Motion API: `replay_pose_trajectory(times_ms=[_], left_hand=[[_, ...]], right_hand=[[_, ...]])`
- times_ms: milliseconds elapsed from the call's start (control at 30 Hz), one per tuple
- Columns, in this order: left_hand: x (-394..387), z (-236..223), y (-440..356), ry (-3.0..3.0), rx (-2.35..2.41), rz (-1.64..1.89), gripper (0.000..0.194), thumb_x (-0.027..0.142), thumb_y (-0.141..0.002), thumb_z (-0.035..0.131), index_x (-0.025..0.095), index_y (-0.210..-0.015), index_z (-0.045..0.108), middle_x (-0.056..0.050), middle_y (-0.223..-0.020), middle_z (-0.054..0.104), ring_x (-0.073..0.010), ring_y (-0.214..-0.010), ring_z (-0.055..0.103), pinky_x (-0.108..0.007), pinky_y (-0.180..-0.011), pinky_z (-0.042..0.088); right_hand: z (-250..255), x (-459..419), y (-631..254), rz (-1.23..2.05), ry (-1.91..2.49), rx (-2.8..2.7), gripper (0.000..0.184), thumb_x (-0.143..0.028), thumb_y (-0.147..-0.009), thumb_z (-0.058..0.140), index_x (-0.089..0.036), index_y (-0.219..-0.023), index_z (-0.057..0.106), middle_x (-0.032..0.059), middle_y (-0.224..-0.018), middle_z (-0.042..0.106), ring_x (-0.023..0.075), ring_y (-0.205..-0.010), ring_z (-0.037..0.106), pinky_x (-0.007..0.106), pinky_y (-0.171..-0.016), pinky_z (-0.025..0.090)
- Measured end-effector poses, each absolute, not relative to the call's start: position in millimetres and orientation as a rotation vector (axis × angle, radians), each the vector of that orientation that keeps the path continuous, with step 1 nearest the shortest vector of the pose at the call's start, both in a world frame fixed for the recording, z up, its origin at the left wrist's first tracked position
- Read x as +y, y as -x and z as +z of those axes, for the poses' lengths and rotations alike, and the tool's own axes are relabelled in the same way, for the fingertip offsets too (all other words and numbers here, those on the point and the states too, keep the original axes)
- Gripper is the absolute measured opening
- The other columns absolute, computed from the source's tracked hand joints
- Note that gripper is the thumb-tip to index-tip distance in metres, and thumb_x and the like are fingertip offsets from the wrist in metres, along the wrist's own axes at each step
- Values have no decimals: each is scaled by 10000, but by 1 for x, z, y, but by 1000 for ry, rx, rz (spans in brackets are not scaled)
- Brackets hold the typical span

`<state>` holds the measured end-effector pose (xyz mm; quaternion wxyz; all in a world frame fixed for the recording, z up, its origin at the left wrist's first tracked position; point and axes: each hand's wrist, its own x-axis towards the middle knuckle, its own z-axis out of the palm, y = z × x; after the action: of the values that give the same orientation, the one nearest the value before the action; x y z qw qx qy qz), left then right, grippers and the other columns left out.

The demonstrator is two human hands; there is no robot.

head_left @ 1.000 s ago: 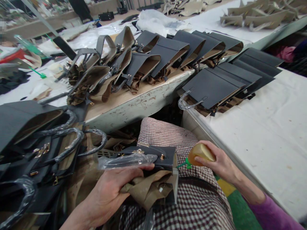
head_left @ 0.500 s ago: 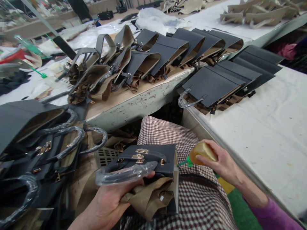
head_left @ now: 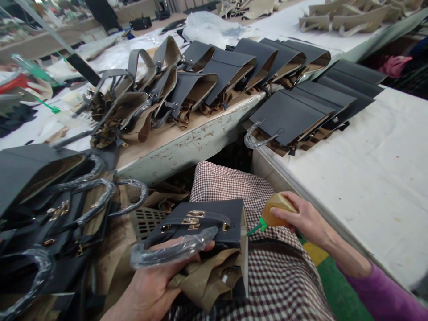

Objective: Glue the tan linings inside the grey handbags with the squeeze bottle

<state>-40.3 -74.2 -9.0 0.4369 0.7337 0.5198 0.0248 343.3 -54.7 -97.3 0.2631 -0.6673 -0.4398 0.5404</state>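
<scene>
My left hand [head_left: 150,292] grips a small dark grey handbag [head_left: 214,223] over my checked lap, fingers round its plastic-wrapped handle [head_left: 170,250] and brown paper stuffing [head_left: 203,278]. The bag's gold clasp [head_left: 191,219] faces up. My right hand [head_left: 302,218] is closed on an amber squeeze bottle [head_left: 276,209]. Its green nozzle [head_left: 254,228] points at the bag's right edge, almost touching it.
Rows of dark grey handbags [head_left: 234,71] lie on the worn bench [head_left: 187,147] ahead and on the white table [head_left: 374,169] at right. More bags with wrapped handles [head_left: 83,196] are piled at left. A slotted crate [head_left: 147,218] sits below. Beige bag pieces [head_left: 347,18] lie far back.
The bag has tilted up in my left hand, showing its clasp and front. My right hand with the bottle has stayed by the bag's right edge.
</scene>
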Motion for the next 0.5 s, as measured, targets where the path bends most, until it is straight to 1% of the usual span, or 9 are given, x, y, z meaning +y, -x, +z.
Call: replay_pose_trajectory(times_ms=[67, 133, 300, 367, 500], left_hand=[[-74, -8, 41, -1821, 1316, 15, 437, 491, -931, 681, 534, -1364, 640, 78, -1405, 691, -256, -1268, 678, -380, -1141, 523], [-74, -6, 41, -1832, 1325, 13, 445, 497, -926, 681, 544, -1365, 633, 87, -1398, 695, -256, -1267, 680, -378, -1142, 521], [-69, 0, 34, -1881, 1319, 85, 425, 471, -901, 715, 548, -1317, 671, 102, -1336, 732, -248, -1196, 723, -322, -1066, 579], [-67, 1, 31, -1875, 1305, 90, 428, 463, -896, 727, 551, -1312, 673, 108, -1325, 737, -238, -1190, 726, -303, -1056, 583], [-67, 0, 30, -1831, 1293, 125, 411, 451, -894, 738, 524, -1296, 695, 89, -1320, 742, -237, -1182, 728, -339, -1097, 557]], right_hand=[[-98, -54, -344, 1510, 1792, -1110, 482, -594, -824, 743, -205, -1089, 643, 37, -822, 694, 192, -525, 591, 296, -392, 480], [-101, -53, -344, 1523, 1790, -1048, 475, -575, -814, 759, -195, -1076, 652, 42, -833, 700, 185, -527, 583, 288, -387, 467], [-107, -52, -346, 1536, 1757, -916, 505, -570, -805, 776, -169, -1085, 650, 42, -822, 694, 169, -517, 569, 278, -394, 455], [-109, -53, -347, 1570, 1752, -892, 515, -575, -802, 781, -161, -1080, 654, 45, -811, 691, 163, -509, 560, 271, -394, 446], [-111, -54, -347, 1667, 1708, -855, 506, -580, -797, 788, -150, -1036, 671, 30, -750, 657, 151, -506, 541, 253, -398, 432]])
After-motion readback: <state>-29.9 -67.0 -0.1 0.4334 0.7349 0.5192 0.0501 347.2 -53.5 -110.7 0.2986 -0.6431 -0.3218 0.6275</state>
